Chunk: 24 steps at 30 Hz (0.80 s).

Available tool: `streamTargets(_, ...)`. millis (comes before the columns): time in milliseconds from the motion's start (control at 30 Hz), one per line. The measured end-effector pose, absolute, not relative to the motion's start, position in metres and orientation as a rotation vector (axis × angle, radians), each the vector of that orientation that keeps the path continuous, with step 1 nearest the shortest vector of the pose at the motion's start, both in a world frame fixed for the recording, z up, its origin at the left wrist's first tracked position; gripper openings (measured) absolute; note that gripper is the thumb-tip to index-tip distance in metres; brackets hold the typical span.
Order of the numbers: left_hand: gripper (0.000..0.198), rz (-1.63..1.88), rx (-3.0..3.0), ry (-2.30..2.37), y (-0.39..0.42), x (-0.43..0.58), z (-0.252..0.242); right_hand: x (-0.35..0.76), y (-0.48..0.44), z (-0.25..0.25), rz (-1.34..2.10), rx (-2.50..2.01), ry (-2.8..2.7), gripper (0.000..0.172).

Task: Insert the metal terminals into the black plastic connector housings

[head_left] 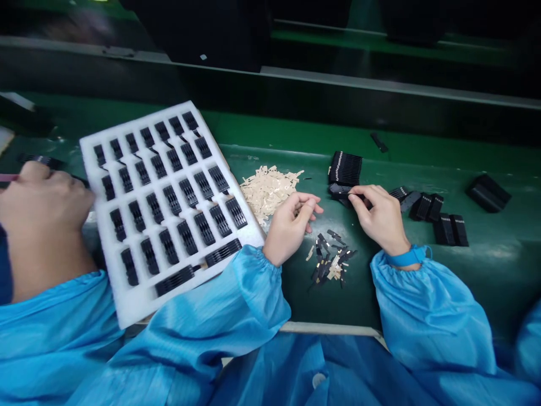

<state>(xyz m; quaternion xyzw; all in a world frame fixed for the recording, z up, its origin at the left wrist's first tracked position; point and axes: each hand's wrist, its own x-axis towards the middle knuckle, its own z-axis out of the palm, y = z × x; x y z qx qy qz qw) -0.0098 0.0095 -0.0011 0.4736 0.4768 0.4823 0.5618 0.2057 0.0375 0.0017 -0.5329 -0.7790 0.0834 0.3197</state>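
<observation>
My right hand (377,217) pinches the edge of a flat black plastic part (339,190) between thumb and fingertips. That part sits at the front of a tight row of thin black parts (345,167). My left hand (293,226) hovers to the left of it, fingers curled and thumb drawn against them; anything between them is hidden. Just behind the left hand lies a heap of small beige die-cut pieces (268,189). In front of and between the hands is a scattered pile of black and beige scraps (332,262).
A white foam tray (139,241) with black parts in its slots leans at left, beside my left sleeve. A co-worker's hand (46,208) is at far left. Several black part stacks (450,229) and a black block (489,193) stand right on the green bench (422,270).
</observation>
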Motion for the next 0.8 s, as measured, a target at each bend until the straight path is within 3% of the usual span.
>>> streamTargets(133, 0.02, 1.109, 1.163, 1.15, 0.009, -0.011, -0.001, 0.198, 0.029, 0.012, 0.248, -1.356, -1.896, 0.008)
streamTargets(267, 0.035, 1.025, 1.533, 1.168, 0.007, -0.015, 0.0, 0.19, 0.021, 0.018, 0.536, -1.151, -2.044, 0.006)
streamTargets(400, 0.02, 0.88, 1.869, 1.26, 0.006, -0.018, 0.0, 0.191, 0.021, 0.017, 0.79, -1.237, -1.964, 0.011)
streamTargets(567, 0.016, 0.958, 1.384, 1.294, 0.009, -0.015, -0.004, 0.203, 0.024, 0.017, 1.121, -1.555, -2.049, 0.021)
streamTargets(733, 0.016, 1.025, 1.162, 1.175, 0.011, -0.012, -0.008, 0.204, 0.02, 0.017, 0.97, -1.43, -2.401, 0.02)
streamTargets(800, 0.019, 1.031, 1.193, 1.161, 0.011, -0.013, -0.008, 0.203, 0.019, 0.016, 0.96, -1.402, -2.415, 0.012)
